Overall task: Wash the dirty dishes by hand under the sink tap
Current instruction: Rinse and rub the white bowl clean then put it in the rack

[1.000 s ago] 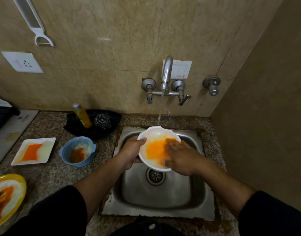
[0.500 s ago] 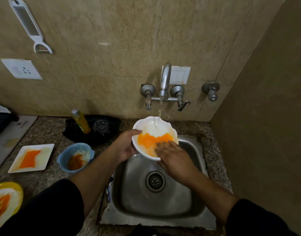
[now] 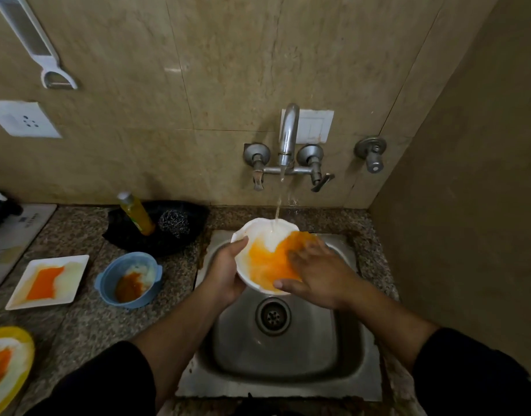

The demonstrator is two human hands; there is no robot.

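Gripping the white bowl (image 3: 258,235) by its left rim, thumb over the edge, the left hand (image 3: 225,271) holds it above the steel sink (image 3: 288,355) under water from the tap (image 3: 288,130). The right hand (image 3: 321,271) presses inside, fingers straight and slightly apart on orange residue. A soiled blue bowl (image 3: 108,274) and square plate (image 3: 69,283) sit on the left counter.

My left hand (image 3: 225,274) grips the white bowl (image 3: 259,232) from its left side, thumb hooked over the rim, the other fingers out of sight beneath. My right hand (image 3: 321,274) lies palm down inside it, fingers flat and spread, thumb along the near rim. Both forearms (image 3: 174,334) reach forward bare, dark sleeves (image 3: 108,382) bunched near the elbows.
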